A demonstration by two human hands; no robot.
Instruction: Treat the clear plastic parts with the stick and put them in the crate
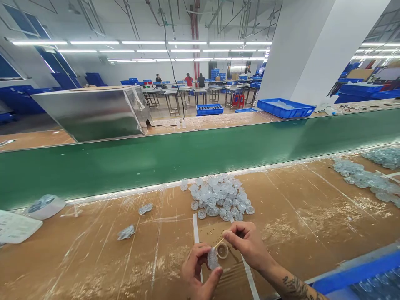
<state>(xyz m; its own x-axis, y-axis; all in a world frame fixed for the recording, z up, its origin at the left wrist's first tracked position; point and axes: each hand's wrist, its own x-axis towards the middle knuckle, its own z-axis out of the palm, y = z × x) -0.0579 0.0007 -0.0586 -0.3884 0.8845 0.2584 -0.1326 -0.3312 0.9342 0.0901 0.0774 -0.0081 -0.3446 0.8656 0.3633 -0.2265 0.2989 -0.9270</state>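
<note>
1. The left hand (198, 266) sits low in view, its fingers (194, 254) curled inward and the thumb bent across, closed in a grip
2. The right hand (243, 241) is raised just beside it, thumb and forefinger pinched together
3. The tattooed right forearm (290, 283) angles in from the lower right corner

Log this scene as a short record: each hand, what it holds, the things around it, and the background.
Left hand: holds a clear perforated plastic piece
Right hand: pinches a thin wooden stick
Between hands: small cup of brownish contents
Under hands: cardboard sheet
Nearby: heap of clear perforated plastic pieces
Background: green conveyor belt; blue crate; distant co-workers
</note>
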